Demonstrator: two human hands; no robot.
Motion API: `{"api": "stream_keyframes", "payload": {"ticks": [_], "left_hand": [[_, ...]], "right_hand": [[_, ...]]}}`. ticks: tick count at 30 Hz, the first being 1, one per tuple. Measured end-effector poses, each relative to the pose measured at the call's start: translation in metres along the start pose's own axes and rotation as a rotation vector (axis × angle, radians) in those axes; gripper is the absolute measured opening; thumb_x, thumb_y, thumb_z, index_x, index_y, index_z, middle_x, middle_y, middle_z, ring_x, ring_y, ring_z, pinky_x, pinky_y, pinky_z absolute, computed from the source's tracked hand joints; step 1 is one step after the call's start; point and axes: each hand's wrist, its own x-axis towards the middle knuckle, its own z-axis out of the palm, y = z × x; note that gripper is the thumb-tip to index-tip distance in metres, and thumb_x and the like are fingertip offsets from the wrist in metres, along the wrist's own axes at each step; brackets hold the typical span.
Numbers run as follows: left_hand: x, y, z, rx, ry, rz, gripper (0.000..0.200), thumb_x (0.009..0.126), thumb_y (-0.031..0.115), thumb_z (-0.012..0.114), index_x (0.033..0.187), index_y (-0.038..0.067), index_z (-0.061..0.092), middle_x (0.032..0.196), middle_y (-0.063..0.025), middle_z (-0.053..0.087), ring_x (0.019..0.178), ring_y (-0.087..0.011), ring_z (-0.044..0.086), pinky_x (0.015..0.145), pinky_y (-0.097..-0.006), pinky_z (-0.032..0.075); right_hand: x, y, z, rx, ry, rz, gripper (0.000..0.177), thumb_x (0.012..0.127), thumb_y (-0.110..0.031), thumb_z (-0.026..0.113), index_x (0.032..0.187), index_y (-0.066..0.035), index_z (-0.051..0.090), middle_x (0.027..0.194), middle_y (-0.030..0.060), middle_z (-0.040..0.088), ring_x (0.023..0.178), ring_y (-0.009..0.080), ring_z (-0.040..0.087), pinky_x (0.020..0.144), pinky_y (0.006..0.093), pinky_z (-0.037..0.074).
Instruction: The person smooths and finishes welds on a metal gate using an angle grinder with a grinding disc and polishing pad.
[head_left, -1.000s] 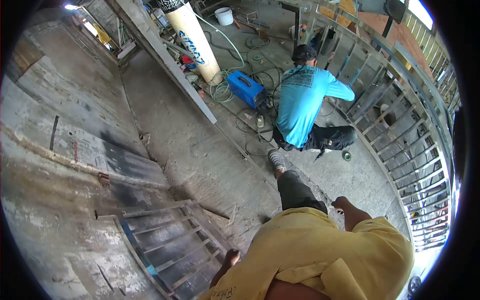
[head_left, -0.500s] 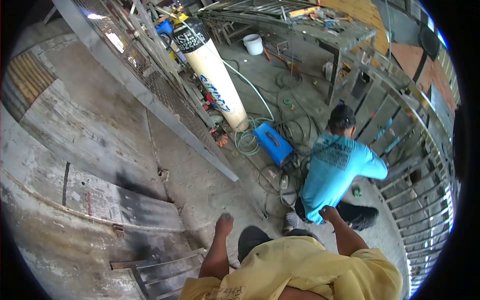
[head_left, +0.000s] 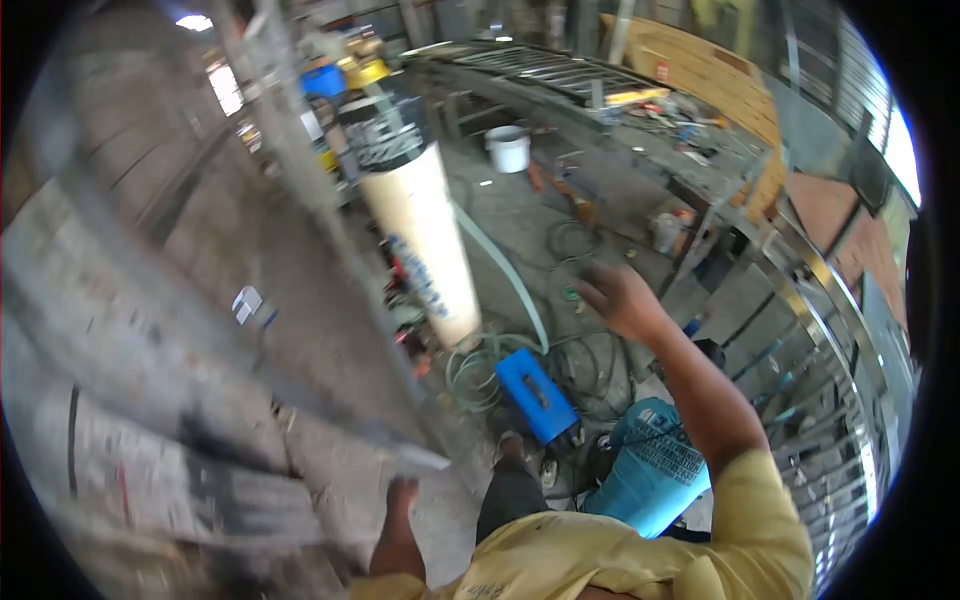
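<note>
My right hand (head_left: 625,302) reaches forward over the floor, fingers loosely apart, with nothing seen in it. It appears above the hoses and cables, not touching them as far as I can see. Low at my side hangs my left hand (head_left: 402,492), small and blurred, close to the lower end of a grey metal frame (head_left: 425,458); its fingers cannot be made out. A blue portable machine (head_left: 537,395) with a top handle stands on the floor between my hands. Beyond it a tall cream gas cylinder (head_left: 425,230) with a black top stands upright.
A co-worker in a blue shirt (head_left: 650,470) sits close at my right, beside a curved metal railing (head_left: 845,350). Coiled hoses (head_left: 475,385) lie around the cylinder's base. At the back are a white bucket (head_left: 508,150) and a workbench (head_left: 560,105) with tools.
My right hand has risen and swung forward from near the co-worker's back. My view has tilted up, and I have stepped forward past the co-worker. The left hand stays low.
</note>
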Motion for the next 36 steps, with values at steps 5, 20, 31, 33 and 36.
{"api": "stream_keyframes", "payload": {"ticks": [5,20,31,33,36], "left_hand": [[0.091,0.048,0.005,0.181,-0.521,0.161,0.046,0.095,0.038,0.050,0.122,0.004,0.065,0.129,-0.0217,0.061,0.118,-0.0396,0.058,0.100,-0.0461,0.047],[0.296,0.411,-0.225,-0.303,-0.204,0.464,0.045,0.095,0.038,0.050,0.122,0.004,0.063,0.125,-0.0207,0.062,0.112,-0.0376,0.060,0.094,-0.0449,0.048],[0.243,0.530,-0.205,-0.290,-0.325,0.639,0.045,0.095,0.037,0.051,0.123,0.004,0.062,0.122,-0.0200,0.063,0.108,-0.0361,0.061,0.090,-0.0440,0.049],[0.243,0.551,-0.202,-0.302,-0.331,0.650,0.044,0.095,0.037,0.051,0.123,0.004,0.062,0.122,-0.0199,0.063,0.108,-0.0359,0.061,0.090,-0.0438,0.049],[0.250,0.590,-0.191,-0.313,-0.347,0.653,0.044,0.095,0.037,0.051,0.123,0.004,0.061,0.121,-0.0197,0.063,0.106,-0.0355,0.061,0.089,-0.0436,0.049]], "right_hand": [[0.314,-0.055,0.042,0.275,0.337,-0.331,0.042,0.091,-0.026,0.067,0.128,-0.008,0.056,0.122,0.0193,0.058,0.108,0.0404,0.060,0.091,0.0472,0.049],[0.531,-0.093,0.059,0.286,0.246,-0.430,0.033,0.089,-0.031,0.063,0.098,0.000,0.056,0.081,0.0224,0.065,0.079,0.0421,0.065,0.071,0.0520,0.051],[0.486,-0.068,0.069,0.549,0.127,-0.260,0.045,0.090,-0.043,0.062,0.109,-0.003,0.056,0.082,0.0210,0.067,0.075,0.0411,0.066,0.071,0.0507,0.052],[0.457,-0.021,0.067,0.519,0.027,-0.337,0.044,0.091,-0.044,0.062,0.110,-0.004,0.056,0.081,0.0209,0.066,0.075,0.0417,0.066,0.069,0.0518,0.051],[0.435,0.078,0.069,0.370,-0.198,-0.248,0.045,0.090,-0.046,0.063,0.110,-0.006,0.060,0.084,0.0194,0.067,0.078,0.0419,0.066,0.070,0.0537,0.050]]}}
